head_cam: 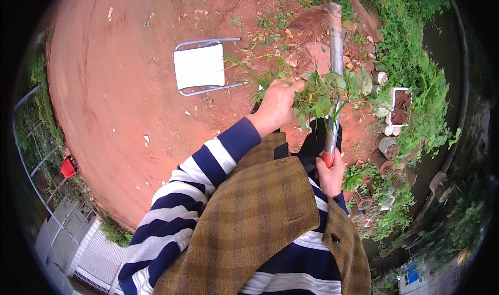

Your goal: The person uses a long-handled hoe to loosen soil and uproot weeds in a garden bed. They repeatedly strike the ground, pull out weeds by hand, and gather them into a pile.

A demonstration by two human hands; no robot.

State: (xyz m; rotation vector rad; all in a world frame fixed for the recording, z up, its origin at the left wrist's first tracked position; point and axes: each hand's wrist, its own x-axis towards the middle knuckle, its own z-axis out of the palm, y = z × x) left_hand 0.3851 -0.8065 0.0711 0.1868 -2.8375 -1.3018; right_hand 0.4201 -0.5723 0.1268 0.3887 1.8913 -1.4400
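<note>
My left hand (275,104) is closed around a bunch of leafy green vine stems (321,102), with some grassy fronds trailing off to the left. The leaves lie across the metal shaft of a long tool (336,53). My right hand (331,174) grips the red lower end (328,158) of that shaft. At the far end, the shaft meets a brown, flat shape (312,17) that looks like a hoe blade, though it blends with the soil. Between the hands and my legs, a plaid brown vest (257,209) covers part of the view.
A low stool with a white seat (199,65) and grey tube legs stands on reddish bare soil (117,100). Rocks (316,55) lie near the shaft. On the right are a white planter (390,117) of soil, several cylindrical blocks (388,147) and dense greenery (421,69).
</note>
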